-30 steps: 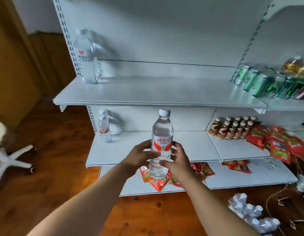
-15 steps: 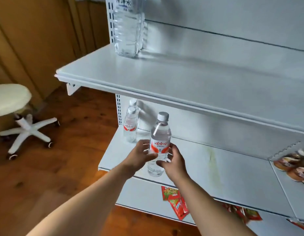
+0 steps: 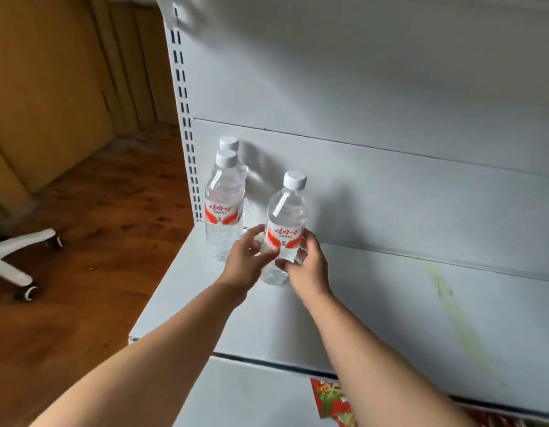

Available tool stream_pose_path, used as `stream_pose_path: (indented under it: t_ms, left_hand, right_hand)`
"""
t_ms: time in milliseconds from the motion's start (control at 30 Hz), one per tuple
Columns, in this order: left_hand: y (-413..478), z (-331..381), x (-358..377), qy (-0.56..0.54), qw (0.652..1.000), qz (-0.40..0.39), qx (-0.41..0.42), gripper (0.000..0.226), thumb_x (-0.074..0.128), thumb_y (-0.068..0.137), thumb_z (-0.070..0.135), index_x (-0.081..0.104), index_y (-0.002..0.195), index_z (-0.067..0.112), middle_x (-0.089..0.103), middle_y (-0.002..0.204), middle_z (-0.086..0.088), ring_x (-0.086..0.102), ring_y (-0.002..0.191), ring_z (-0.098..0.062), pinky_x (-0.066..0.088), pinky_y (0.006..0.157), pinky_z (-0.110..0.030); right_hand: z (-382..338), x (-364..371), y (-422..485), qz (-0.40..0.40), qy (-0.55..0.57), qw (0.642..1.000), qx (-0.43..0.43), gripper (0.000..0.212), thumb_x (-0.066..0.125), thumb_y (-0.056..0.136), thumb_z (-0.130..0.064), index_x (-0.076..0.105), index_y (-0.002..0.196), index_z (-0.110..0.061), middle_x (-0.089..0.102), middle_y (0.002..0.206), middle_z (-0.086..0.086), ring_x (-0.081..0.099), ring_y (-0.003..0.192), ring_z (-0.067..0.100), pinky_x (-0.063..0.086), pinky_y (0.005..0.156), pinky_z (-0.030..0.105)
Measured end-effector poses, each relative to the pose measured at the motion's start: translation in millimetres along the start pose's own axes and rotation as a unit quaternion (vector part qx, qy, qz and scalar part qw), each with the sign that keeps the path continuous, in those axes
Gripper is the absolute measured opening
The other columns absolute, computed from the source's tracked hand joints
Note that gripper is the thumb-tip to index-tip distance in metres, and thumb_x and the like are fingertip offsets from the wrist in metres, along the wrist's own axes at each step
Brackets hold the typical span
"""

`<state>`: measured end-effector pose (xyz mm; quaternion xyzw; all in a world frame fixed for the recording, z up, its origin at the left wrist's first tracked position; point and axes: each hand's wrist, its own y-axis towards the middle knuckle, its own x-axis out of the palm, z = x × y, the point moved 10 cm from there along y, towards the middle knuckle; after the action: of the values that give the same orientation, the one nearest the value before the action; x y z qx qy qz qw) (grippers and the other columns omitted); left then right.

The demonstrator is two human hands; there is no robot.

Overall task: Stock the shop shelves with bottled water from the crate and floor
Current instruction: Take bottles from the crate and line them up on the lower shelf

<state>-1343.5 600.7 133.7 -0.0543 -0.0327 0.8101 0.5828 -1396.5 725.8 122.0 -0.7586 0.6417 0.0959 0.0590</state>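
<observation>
A clear water bottle point(image 3: 287, 211) with a white cap and a red and white label stands upright on the white shelf point(image 3: 375, 309). My left hand point(image 3: 247, 263) grips its lower left side and my right hand point(image 3: 307, 266) its lower right side. To its left, at the shelf's back left corner, two more bottles stand one behind the other: the front bottle point(image 3: 224, 204) shows fully, while of the rear bottle point(image 3: 229, 143) little more than the cap shows.
A lower shelf point(image 3: 251, 396) juts out below, with red snack packets point(image 3: 331, 399) lying on it. Left of the shelving are a wooden floor point(image 3: 97, 241), the white wheeled base of a stool point(image 3: 17, 257) and wooden wall panels point(image 3: 51, 87).
Both hands carried the bottle forward from in front of the shelves to the middle shelf, beside the two standing bottles. The view has closed in on that shelf.
</observation>
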Motion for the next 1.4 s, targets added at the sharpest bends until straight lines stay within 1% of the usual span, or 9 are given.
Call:
stream_pose_path:
  t_ms: [133,367,500,667,867,1000,1167,1300,1400]
  left_hand:
    - [27.5,-15.6,-5.3,-0.016,0.996,0.083,0.035,0.044,0.062,0.087,0.019,0.050,0.130,0.020,0.059,0.114,-0.006,0.057,0.110,-0.023,0.049,0.088,-0.034]
    - [37.5,-27.5,3.5,-0.042,0.984,0.160,0.071,0.050,0.039,0.098,0.029,0.026,0.146,0.026,0.035,0.149,0.000,0.031,0.137,-0.016,0.024,0.115,-0.038]
    - [45.4,-32.6,1.4,-0.092,0.981,0.167,0.028,0.049,0.022,0.100,0.043,0.024,0.146,0.028,0.026,0.153,0.000,0.021,0.142,-0.017,0.014,0.118,-0.037]
    - [50.7,-37.8,2.4,-0.171,0.973,0.154,0.004,0.054,0.023,0.100,0.045,0.029,0.145,0.016,0.030,0.151,-0.003,0.025,0.140,-0.016,0.016,0.115,-0.029]
    - [61.5,-42.7,2.2,-0.133,0.978,0.155,0.032,0.057,0.023,0.098,0.049,0.020,0.148,0.022,0.018,0.156,0.003,0.013,0.144,-0.010,0.008,0.119,-0.034]
    - [53.9,-47.0,6.0,-0.115,0.978,0.175,0.026,0.055,0.020,0.100,0.043,0.015,0.149,0.020,0.009,0.157,0.002,0.006,0.145,-0.012,0.005,0.119,-0.036]
    - [5.8,-33.0,19.2,-0.106,0.981,0.161,-0.029,0.051,0.023,0.101,0.037,0.024,0.147,0.015,0.022,0.155,0.001,0.019,0.142,-0.013,0.012,0.117,-0.029]
    - [-47.1,25.8,31.8,-0.080,0.985,0.137,-0.064,0.048,0.027,0.101,0.033,0.028,0.145,0.013,0.027,0.153,0.002,0.023,0.141,-0.012,0.015,0.113,-0.024]
    - [-89.4,72.9,47.0,-0.039,0.990,0.104,-0.092,0.046,0.032,0.101,0.032,0.041,0.138,0.007,0.041,0.145,-0.004,0.036,0.135,-0.017,0.023,0.109,-0.026]
  right_hand:
    - [2.6,12.0,32.7,-0.003,0.011,0.999,-0.038,0.069,0.072,0.068,0.007,0.048,0.125,-0.024,0.062,0.115,-0.005,0.060,0.110,0.015,0.048,0.098,0.034]
    - [-2.1,29.8,65.0,-0.005,-0.007,0.997,-0.082,0.073,0.077,0.067,-0.001,0.048,0.130,-0.023,0.062,0.120,0.006,0.060,0.109,0.019,0.047,0.098,0.036]
    - [-6.9,37.9,73.7,-0.018,-0.032,0.996,-0.085,0.075,0.080,0.066,-0.006,0.048,0.132,-0.023,0.063,0.121,0.005,0.059,0.110,0.018,0.046,0.098,0.031]
    - [-10.8,43.9,85.8,-0.018,-0.080,0.993,-0.085,0.058,0.080,0.067,-0.009,0.054,0.119,-0.016,0.065,0.113,0.006,0.060,0.105,0.021,0.046,0.093,0.030]
    - [-7.5,47.0,94.3,-0.021,-0.085,0.992,-0.086,0.053,0.081,0.067,-0.013,0.056,0.114,-0.015,0.066,0.111,0.006,0.061,0.103,0.022,0.047,0.090,0.031]
    - [-3.8,42.9,88.3,-0.022,-0.101,0.993,-0.062,0.072,0.079,0.071,-0.019,0.044,0.133,-0.014,0.057,0.127,0.009,0.055,0.116,0.023,0.043,0.100,0.033]
    - [-1.0,-5.7,46.9,-0.010,-0.110,0.994,0.028,0.058,0.072,0.079,-0.015,0.047,0.131,-0.008,0.055,0.131,0.011,0.054,0.118,0.021,0.041,0.103,0.031]
    - [-34.7,-57.1,-7.1,-0.003,-0.106,0.990,0.089,0.046,0.064,0.086,-0.014,0.050,0.128,-0.004,0.056,0.131,0.010,0.055,0.118,0.020,0.037,0.094,0.020]
    - [-76.8,-101.9,-50.6,0.021,-0.104,0.987,0.117,0.039,0.058,0.089,-0.015,0.053,0.126,-0.004,0.056,0.130,0.012,0.055,0.117,0.022,0.038,0.096,0.024]
